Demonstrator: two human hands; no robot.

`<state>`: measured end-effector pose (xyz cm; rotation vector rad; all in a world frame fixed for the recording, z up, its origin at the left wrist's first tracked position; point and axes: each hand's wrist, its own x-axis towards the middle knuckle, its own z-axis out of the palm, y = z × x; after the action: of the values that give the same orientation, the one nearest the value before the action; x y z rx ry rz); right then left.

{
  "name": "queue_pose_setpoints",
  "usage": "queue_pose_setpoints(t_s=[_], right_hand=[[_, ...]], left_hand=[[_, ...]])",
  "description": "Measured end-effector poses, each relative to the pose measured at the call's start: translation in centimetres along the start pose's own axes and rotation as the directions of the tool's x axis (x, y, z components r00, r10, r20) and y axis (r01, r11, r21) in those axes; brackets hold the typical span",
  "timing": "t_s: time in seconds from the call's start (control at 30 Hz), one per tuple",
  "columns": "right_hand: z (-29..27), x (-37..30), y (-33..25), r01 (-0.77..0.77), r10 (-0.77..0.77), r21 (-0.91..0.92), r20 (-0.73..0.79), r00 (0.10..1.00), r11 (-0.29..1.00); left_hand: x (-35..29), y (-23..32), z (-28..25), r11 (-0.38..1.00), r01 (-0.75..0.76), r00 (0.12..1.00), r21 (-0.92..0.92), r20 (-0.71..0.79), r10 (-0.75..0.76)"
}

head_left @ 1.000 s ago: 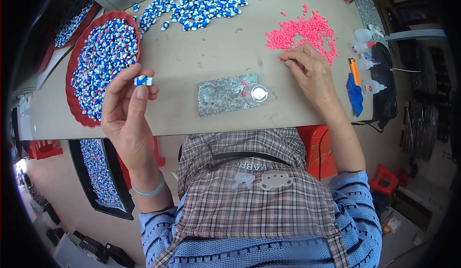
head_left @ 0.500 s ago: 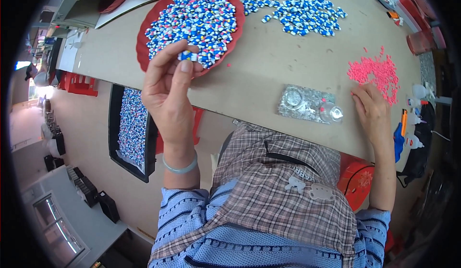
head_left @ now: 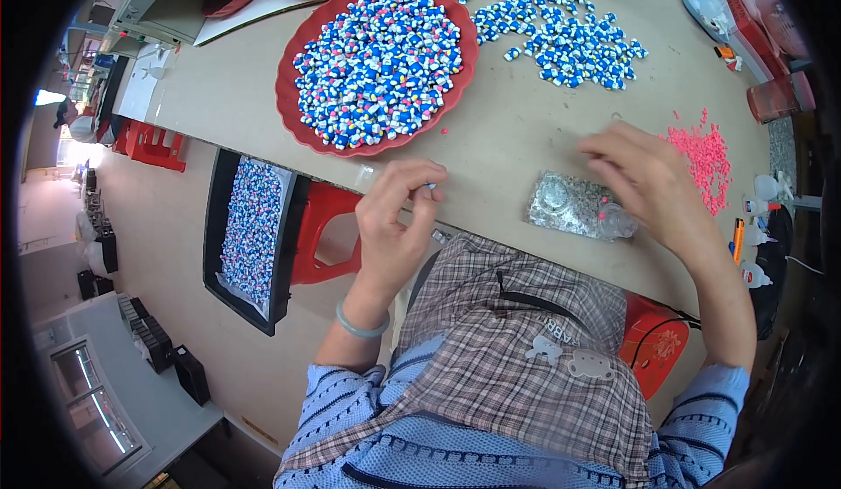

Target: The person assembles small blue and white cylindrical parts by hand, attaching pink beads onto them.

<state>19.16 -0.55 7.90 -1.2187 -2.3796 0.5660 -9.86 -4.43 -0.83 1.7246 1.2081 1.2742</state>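
My left hand is closed in a pinch at the table's near edge. A small blue-and-white piece shows only partly between its fingertips. To the right, my right hand is raised above the table, its fingers smeared by motion; whether they hold anything cannot be made out. Just below that hand lies a flat silvery block, with a small clear round dish at its right end. Tiny pink pieces are heaped beyond my right wrist. Ahead of my left hand stands a red scalloped tray full of blue-and-white pieces.
More blue-and-white pieces lie loose at the far middle of the table. At the right edge are small glue-like bottles and an orange cutter. A black crate of pieces and a red stool stand below on the left.
My left hand has come down and right, from over the tray to the near edge, still pinching the piece. My right hand has left the pink heap and moved left over the silvery block.
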Motion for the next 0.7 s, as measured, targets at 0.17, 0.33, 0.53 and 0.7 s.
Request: queue_pose_setpoints(t_s=[0.17, 0.33, 0.53, 0.7], right_hand=[[5.7, 6.1, 0.3, 0.147, -0.149, 0.034, 0.086, 0.985, 0.989], [8.6, 9.4, 0.6, 0.166, -0.142, -0.081, 0.243, 0.960, 0.983], [9.4, 10.6, 0.8, 0.347, -0.344, 0.004, 0.150, 0.927, 0.938], [9.8, 10.4, 0.8, 0.313, -0.310, -0.019, 0.084, 0.947, 0.950]], left_hand=[[0.4, -0.7, 0.9, 0.999, 0.030, 0.998, 0.025, -0.055, -0.028], [0.9, -1.9, 0.7, 0.999, 0.031, 0.996, -0.029, -0.086, -0.033], [0.6, -1.3, -0.7, 0.998, 0.032, 0.993, 0.054, -0.115, -0.025], [0.8, -2.6, 0.2, 0.992, -0.066, 0.987, 0.111, -0.140, 0.081]])
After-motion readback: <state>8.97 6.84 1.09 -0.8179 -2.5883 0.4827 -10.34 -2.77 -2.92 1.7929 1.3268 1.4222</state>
